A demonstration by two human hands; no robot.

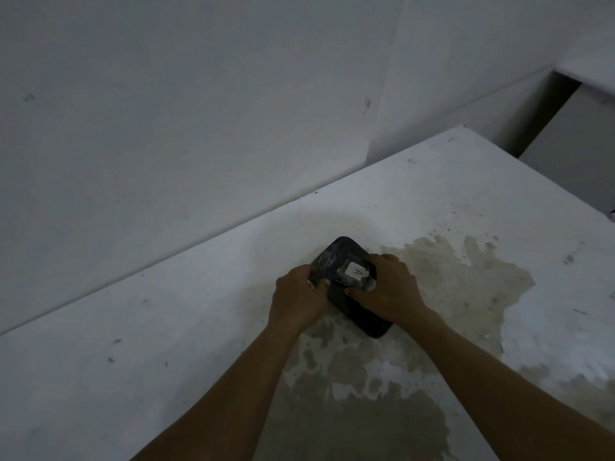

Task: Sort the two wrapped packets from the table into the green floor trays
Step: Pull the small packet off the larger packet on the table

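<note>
Dark wrapped packets on the stained white table.
Your left hand and right hand clasp them; the white label reads "A".

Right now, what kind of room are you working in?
Probably a bare utility or storage room, dimly lit. Plain white walls meet a white table blotched with brownish stains. Both hands, left hand and right hand, grip dark wrapped packets. No trays in view.

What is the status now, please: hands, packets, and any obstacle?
Left hand and right hand both grip the dark wrapped packets, label "A" up, on the stained table. Green trays not in view. No obstacle seen.
</note>
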